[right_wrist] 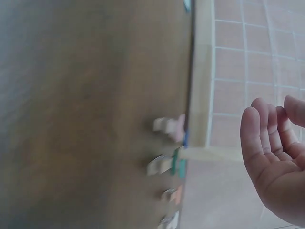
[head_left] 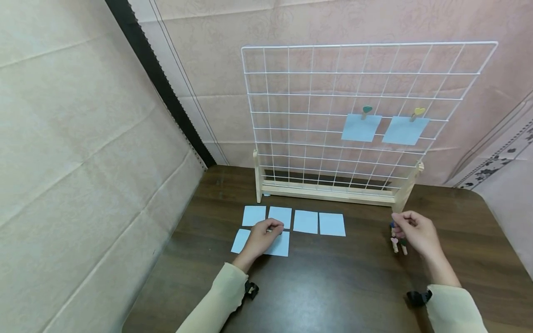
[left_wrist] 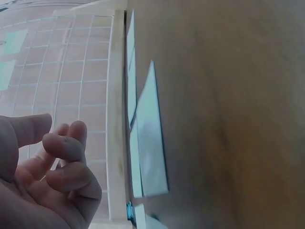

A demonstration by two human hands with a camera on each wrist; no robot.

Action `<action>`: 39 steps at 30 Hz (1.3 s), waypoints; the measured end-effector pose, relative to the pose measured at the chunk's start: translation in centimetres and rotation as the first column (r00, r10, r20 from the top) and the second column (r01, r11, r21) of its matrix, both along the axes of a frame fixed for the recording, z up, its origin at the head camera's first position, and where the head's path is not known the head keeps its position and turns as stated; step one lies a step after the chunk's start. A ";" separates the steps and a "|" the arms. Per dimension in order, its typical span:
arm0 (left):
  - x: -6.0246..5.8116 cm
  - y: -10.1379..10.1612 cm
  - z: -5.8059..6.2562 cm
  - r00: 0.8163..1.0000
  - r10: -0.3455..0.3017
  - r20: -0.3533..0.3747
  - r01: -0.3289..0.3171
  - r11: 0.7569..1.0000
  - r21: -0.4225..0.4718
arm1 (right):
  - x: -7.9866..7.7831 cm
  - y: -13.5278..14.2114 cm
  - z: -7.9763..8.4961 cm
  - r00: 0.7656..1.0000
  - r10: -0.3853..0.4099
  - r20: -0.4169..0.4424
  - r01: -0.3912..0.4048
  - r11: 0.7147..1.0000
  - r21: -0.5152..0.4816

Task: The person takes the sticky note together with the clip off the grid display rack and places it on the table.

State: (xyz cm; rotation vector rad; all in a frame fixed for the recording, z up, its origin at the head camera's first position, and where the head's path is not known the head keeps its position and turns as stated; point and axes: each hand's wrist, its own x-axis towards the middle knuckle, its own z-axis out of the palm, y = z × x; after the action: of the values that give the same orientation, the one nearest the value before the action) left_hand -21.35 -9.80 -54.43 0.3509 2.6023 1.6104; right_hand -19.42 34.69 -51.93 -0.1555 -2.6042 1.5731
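My left hand (head_left: 261,237) hovers over blue paper squares (head_left: 306,221) laid in two rows on the table. Its fingers curl loosely, and the left wrist view shows a gap between thumb and fingertips with nothing in it. On the right, my right hand (head_left: 418,232) is above a small group of wooden clips (right_wrist: 162,164) with coloured ends, partly hidden by it in the head view. The right fingers (right_wrist: 251,131) bend gently and hold nothing. Two more blue squares (head_left: 361,128) hang on the white wire grid (head_left: 300,104) from a green heart clip (head_left: 367,109) and a yellow heart clip (head_left: 418,111).
The grid stands in a pale wooden base (head_left: 329,192) at the back of the brown table (head_left: 316,291). Behind it hangs a pinkish cloth (head_left: 200,51), and a pale cloth wall (head_left: 83,185) runs along the left side.
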 end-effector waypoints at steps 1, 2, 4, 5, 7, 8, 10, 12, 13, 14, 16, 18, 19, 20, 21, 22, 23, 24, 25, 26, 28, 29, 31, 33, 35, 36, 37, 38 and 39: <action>-0.1 0.3 0.1 1.000 -0.004 -0.006 0.004 1.000 0.009 | -0.1 -0.2 0.2 1.000 -0.007 -0.020 0.007 1.000 -0.003; -0.2 0.5 0.2 1.000 -0.008 -0.012 0.008 1.000 0.020 | -0.3 -0.4 0.5 0.999 -0.014 -0.037 0.014 1.000 -0.006; -0.4 1.0 0.3 1.000 -0.015 -0.009 0.016 0.999 0.042 | -0.5 -0.7 0.8 0.997 -0.025 -0.067 0.026 1.000 0.002; -0.5 1.2 0.5 1.000 -0.021 -0.010 0.021 0.999 0.050 | -0.6 -0.9 1.0 0.996 -0.029 -0.079 0.030 1.000 0.002; -0.7 1.6 0.6 0.999 -0.033 0.000 0.033 0.997 0.072 | -0.8 -1.2 1.3 0.995 -0.034 -0.096 0.035 0.999 0.003; -0.8 1.7 0.8 0.999 -0.038 0.008 0.037 0.996 0.084 | -0.8 -1.3 1.4 0.995 -0.033 -0.099 0.034 0.999 0.008; -0.8 2.0 1.0 0.999 -0.042 0.021 0.040 0.994 0.102 | -0.9 -1.6 1.8 0.994 -0.022 -0.105 0.024 0.999 0.022; -0.9 2.1 1.4 0.999 -0.042 0.026 0.039 0.992 0.118 | -0.9 -1.9 2.2 0.994 -0.006 -0.112 0.010 0.999 0.035; -0.9 2.2 1.5 0.999 -0.042 0.022 0.039 0.992 0.121 | -1.0 -2.1 2.4 0.993 0.002 -0.120 0.002 0.999 0.038; -1.0 2.3 1.7 0.999 -0.039 0.020 0.036 0.991 0.125 | -1.0 -2.2 2.6 0.992 0.008 -0.128 -0.003 0.999 0.040; -1.2 2.4 2.0 0.999 -0.039 0.011 0.037 0.990 0.138 | -1.1 -2.6 3.1 0.989 0.014 -0.148 -0.009 0.999 0.033; -1.5 2.5 2.3 0.999 -0.038 0.005 0.037 0.988 0.151 | -1.2 -2.8 3.6 0.986 0.016 -0.168 -0.011 1.000 0.028; -1.7 2.6 2.5 0.999 -0.036 0.005 0.035 0.987 0.158 | -1.3 -2.9 3.8 0.984 0.017 -0.176 -0.013 1.000 0.026; -1.8 2.6 2.6 0.999 -0.033 0.005 0.032 0.985 0.169 | -1.3 -3.1 4.0 0.983 0.018 -0.181 -0.013 0.999 0.030; -2.0 2.7 2.8 0.999 -0.032 0.003 0.031 0.984 0.178 | -1.4 -3.2 4.2 0.982 0.022 -0.187 -0.015 0.999 0.034; -2.1 2.7 2.9 1.000 -0.026 0.004 0.025 0.982 0.188 | -1.5 -3.3 4.5 0.981 0.026 -0.193 -0.019 0.999 0.040; -2.2 2.7 3.1 1.000 -0.022 0.004 0.021 0.980 0.196 | -1.7 -3.4 4.7 0.979 0.029 -0.200 -0.020 0.999 0.047; -2.4 2.7 3.3 1.000 -0.019 0.001 0.018 0.979 0.205 | -1.8 -3.5 5.0 0.978 0.032 -0.206 -0.022 0.998 0.051; -2.5 2.8 3.4 1.000 -0.016 -0.003 0.016 0.978 0.210 | -1.9 -3.6 5.2 0.976 0.034 -0.215 -0.022 0.998 0.054; -2.6 2.8 3.5 1.000 -0.016 -0.010 0.018 0.977 0.214 | -2.0 -3.7 5.5 0.974 0.034 -0.226 -0.021 0.998 0.059; -2.9 3.0 3.8 1.000 -0.016 -0.022 0.020 0.975 0.220 | -2.3 -3.9 6.2 0.967 0.031 -0.252 -0.016 0.998 0.063; -3.0 3.1 3.9 0.999 -0.018 -0.030 0.025 0.975 0.222 | -2.5 -4.0 6.5 0.964 0.029 -0.266 -0.011 0.998 0.067; -3.2 3.2 4.1 0.999 -0.022 -0.046 0.032 0.975 0.220 | -2.8 -4.2 7.1 0.955 0.029 -0.294 -0.007 0.997 0.075; -3.4 3.4 4.2 0.998 -0.027 -0.056 0.038 0.975 0.221 | -3.2 -4.5 7.5 0.947 0.038 -0.319 -0.012 0.996 0.083; -3.5 3.5 4.3 0.998 -0.032 -0.058 0.044 0.974 0.221 | -3.5 -4.9 7.9 0.940 0.050 -0.337 -0.020 0.996 0.090; -3.6 3.6 4.3 0.998 -0.032 -0.056 0.044 0.975 0.219 | -3.7 -5.2 8.0 0.937 0.057 -0.345 -0.027 0.995 0.092; -3.6 3.7 4.3 0.998 -0.033 -0.054 0.044 0.974 0.221 | -3.8 -5.4 8.1 0.934 0.062 -0.351 -0.030 0.995 0.096; -3.6 3.7 4.3 0.998 -0.035 -0.058 0.047 0.974 0.222 | -4.0 -5.7 8.3 0.932 0.066 -0.358 -0.034 0.995 0.095; -3.6 3.8 4.3 0.997 -0.037 -0.062 0.050 0.974 0.220 | -4.1 -5.9 8.5 0.930 0.068 -0.361 -0.036 0.995 0.096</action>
State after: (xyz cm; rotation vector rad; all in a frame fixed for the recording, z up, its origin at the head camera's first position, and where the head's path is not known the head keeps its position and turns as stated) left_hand -25.00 -5.98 -50.12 0.4695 2.4385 1.9081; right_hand -23.56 28.80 -43.47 0.1971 -2.3930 1.3450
